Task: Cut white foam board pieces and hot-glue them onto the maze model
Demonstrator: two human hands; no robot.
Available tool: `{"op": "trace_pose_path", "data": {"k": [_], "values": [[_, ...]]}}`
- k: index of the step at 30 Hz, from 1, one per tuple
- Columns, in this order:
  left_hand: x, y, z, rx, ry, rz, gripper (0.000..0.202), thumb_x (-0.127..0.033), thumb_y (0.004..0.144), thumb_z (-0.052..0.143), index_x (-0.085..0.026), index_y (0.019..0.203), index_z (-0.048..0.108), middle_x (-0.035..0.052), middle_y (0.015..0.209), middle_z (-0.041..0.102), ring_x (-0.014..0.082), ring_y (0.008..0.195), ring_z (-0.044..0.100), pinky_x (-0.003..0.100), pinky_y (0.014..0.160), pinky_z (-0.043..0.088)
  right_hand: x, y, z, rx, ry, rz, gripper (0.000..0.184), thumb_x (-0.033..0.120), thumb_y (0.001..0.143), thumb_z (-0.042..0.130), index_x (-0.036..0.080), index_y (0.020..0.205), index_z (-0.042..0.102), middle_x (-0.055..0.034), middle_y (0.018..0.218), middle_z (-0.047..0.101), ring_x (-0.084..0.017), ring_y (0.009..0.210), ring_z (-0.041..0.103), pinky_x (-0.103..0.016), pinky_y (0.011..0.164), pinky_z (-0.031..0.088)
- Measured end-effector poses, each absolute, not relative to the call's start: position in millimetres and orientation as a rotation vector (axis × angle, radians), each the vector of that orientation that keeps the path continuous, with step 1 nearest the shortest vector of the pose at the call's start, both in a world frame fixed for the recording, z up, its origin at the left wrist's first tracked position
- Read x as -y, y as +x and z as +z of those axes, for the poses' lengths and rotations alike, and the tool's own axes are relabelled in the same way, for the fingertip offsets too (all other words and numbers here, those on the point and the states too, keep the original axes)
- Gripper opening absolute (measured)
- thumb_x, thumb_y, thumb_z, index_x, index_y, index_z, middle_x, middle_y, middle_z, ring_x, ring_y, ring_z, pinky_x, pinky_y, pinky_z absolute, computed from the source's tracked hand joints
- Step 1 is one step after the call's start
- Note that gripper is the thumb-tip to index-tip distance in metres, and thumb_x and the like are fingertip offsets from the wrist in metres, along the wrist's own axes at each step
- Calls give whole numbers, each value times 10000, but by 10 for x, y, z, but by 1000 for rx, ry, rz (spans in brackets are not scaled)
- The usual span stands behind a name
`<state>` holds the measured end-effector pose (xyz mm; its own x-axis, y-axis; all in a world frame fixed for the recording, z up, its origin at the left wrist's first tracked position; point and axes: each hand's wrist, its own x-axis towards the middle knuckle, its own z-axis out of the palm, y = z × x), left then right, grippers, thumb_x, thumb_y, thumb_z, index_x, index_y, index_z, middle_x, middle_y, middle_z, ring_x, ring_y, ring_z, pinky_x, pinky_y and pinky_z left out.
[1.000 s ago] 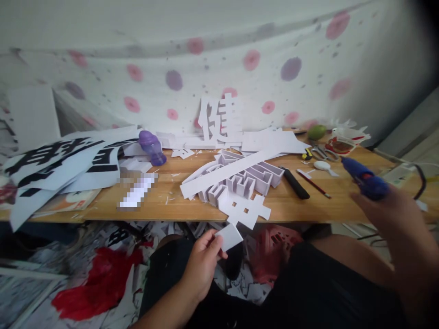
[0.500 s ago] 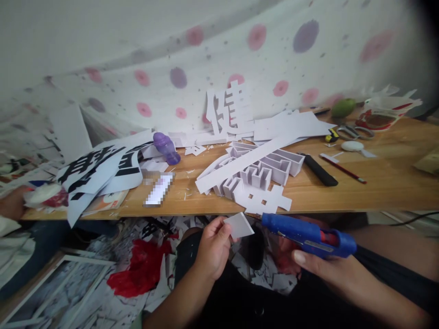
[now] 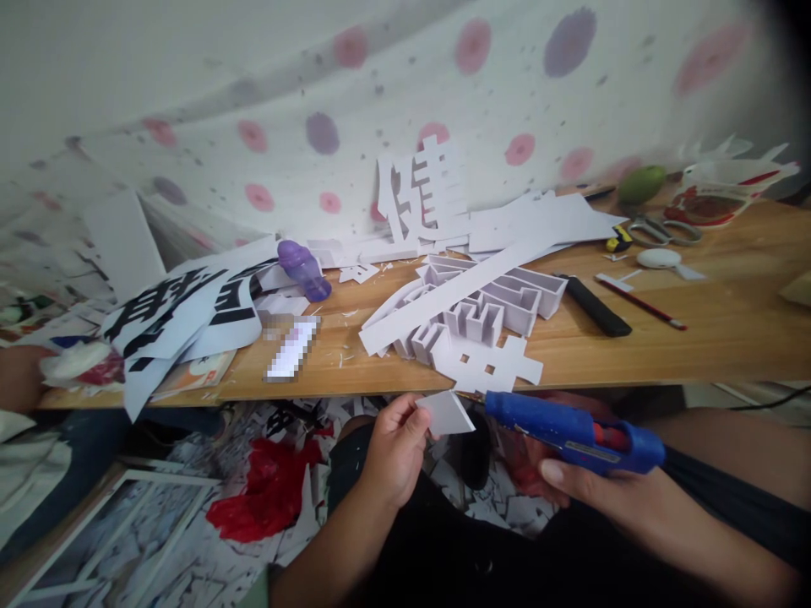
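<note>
Between thumb and fingers, my left hand point(image 3: 398, 447) pinches a small white foam board piece point(image 3: 449, 414) just off the table's front edge. My right hand point(image 3: 570, 485) is wrapped round a blue glue gun point(image 3: 570, 432); its nozzle points left, close to the upper right edge of the piece. Whether the tip touches the edge I cannot tell. Behind them on the table lies a half-built white character point(image 3: 481, 312) with upright strip walls. Across it rests a long white strip point(image 3: 437, 304).
On the wooden table point(image 3: 728, 355) are a black-handled cutter point(image 3: 596, 306), a pencil point(image 3: 643, 302), scissors point(image 3: 665, 230) and a purple bottle point(image 3: 305, 270). A white cut-out character point(image 3: 423, 198) leans at the back. Another person's hand point(image 3: 25, 376) is at far left. Scraps and a red bag point(image 3: 263, 490) lie below.
The view has shifted slightly. Both hands keep their holds on the foam board piece and the glue gun, with the nozzle still beside the piece's edge.
</note>
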<state>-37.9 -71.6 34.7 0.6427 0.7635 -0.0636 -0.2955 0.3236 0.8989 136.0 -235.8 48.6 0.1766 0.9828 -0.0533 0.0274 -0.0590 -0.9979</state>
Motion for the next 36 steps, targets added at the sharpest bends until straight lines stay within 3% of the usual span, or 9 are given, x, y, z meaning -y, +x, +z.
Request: {"op": "trace_pose_path", "data": {"k": [10,16,20,24,29,33,36], "values": [[692,-402,349,-542,1051,739,358,-454,666,788,-137,743,641,2,632,567,109,597,477,233,590,357,2403,1374,435,1008,-1435,1085,302,496,845,631,205,867,555,-45,834,564,-175,718,528,-305,642,483],[681,-407,372,-562,1069,748,374,-470,654,790,-136,739,644,4,636,570,110,587,471,233,577,347,2391,1346,452,1015,-1389,1090,293,485,833,639,209,820,538,-20,709,525,-163,629,494,-286,565,444],[663,-418,377,-540,1062,772,340,-446,664,790,-145,735,648,-5,622,549,116,606,481,231,597,353,2381,1326,474,994,-1382,1090,287,485,816,649,220,832,539,-25,737,549,-178,654,522,-296,579,466],[640,-430,388,-542,1063,791,328,-444,670,786,-150,738,656,-1,646,564,113,608,480,227,596,349,2407,1344,455,1009,-1401,1120,292,452,821,660,240,996,559,-41,860,583,-192,732,546,-318,653,504],[618,-444,408,-547,1046,814,321,-427,663,795,-147,723,652,-7,631,559,110,607,481,228,601,355,2426,1364,389,1040,-1378,1118,226,422,843,649,230,889,537,-9,752,532,-152,642,494,-263,571,462],[602,-460,421,-560,1028,826,327,-421,657,801,-147,765,659,-2,651,577,113,607,489,235,600,365,2417,1376,383,1064,-1382,1134,266,405,839,662,245,1014,541,-23,821,567,-162,684,528,-283,610,494],[592,-464,426,-543,1020,845,308,-409,674,793,-146,758,654,-4,638,568,116,614,496,237,600,374,2419,1378,389,1093,-1404,1100,223,402,839,664,243,959,564,-14,789,575,-148,655,530,-260,583,494]]}}
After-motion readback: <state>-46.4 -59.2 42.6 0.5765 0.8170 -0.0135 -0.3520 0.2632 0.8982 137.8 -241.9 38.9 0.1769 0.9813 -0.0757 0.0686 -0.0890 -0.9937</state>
